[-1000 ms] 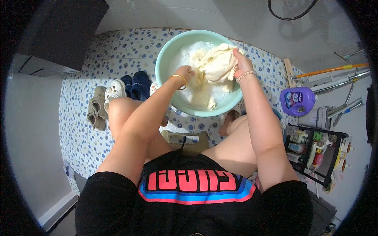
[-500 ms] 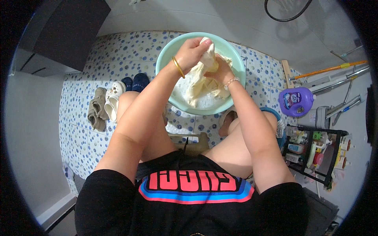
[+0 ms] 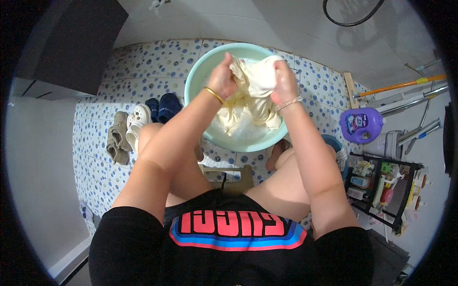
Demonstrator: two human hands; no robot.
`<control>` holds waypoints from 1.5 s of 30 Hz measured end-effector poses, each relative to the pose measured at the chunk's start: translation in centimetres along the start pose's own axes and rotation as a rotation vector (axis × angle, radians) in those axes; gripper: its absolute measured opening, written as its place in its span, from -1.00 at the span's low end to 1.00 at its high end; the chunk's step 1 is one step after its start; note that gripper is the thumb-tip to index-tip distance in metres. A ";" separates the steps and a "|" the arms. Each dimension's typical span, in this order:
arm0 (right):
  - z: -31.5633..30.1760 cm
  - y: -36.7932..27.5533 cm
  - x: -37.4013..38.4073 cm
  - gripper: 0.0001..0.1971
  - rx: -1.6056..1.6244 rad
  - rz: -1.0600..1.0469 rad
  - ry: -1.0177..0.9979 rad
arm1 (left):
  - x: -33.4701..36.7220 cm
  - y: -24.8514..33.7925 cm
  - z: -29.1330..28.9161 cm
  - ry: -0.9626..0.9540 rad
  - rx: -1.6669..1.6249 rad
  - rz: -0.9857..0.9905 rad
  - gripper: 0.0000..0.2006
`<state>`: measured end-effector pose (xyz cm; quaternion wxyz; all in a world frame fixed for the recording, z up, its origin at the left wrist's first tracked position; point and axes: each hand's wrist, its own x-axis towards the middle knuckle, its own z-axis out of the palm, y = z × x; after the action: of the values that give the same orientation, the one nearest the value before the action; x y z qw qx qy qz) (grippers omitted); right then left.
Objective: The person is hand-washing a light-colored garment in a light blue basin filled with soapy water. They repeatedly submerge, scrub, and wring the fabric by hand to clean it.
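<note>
A pale mint-green basin point(image 3: 192, 78) stands on the tiled floor in front of me, with whitish suds point(image 3: 248, 129) inside. Over it I hold up a cream-coloured cloth garment point(image 3: 257, 78), spread between both hands; its lower folds hang into the basin. My left hand point(image 3: 223, 80), with a gold bangle at the wrist, is closed on the left part of the fabric. My right hand point(image 3: 285, 82), wearing a beaded bracelet, grips the bunched right edge. What kind of garment it is I cannot tell.
Left of the basin stand navy slippers point(image 3: 168, 107), white clogs point(image 3: 138, 118) and grey-beige shoes point(image 3: 118, 138). To the right are a purple detergent bottle point(image 3: 361, 125), an orange-handled pole point(image 3: 400, 85) and a black rack point(image 3: 381, 190) of bottles. A low stool point(image 3: 238, 180) is beneath me.
My hands have moved apart, the right one rising and going right. The cloth, earlier bunched and hanging from the left hand, is now stretched between both.
</note>
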<state>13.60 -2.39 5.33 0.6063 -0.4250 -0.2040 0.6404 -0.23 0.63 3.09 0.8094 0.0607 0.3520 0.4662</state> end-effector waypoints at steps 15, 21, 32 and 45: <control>1.7 5.5 -0.8 -0.74 -1.285 -0.797 -0.149 | 4.2 -3.7 -4.6 -0.031 -0.031 -0.288 -0.69; -2.0 7.1 3.1 -0.68 -1.425 -0.381 0.013 | 3.0 -5.8 -5.6 0.242 0.500 -0.241 -0.79; -3.2 14.0 1.3 -0.71 -1.810 0.038 -0.733 | 5.4 -4.3 -13.2 0.418 0.956 -0.009 -0.53; 3.1 9.7 -0.7 -0.67 -1.244 -0.408 -0.136 | 10.6 -8.3 -18.8 -0.302 0.999 0.266 -0.71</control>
<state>5.27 -4.06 -0.24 0.3424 -0.6076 -0.6505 0.3007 -2.70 0.10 -19.85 0.6576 0.5485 0.4000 0.3266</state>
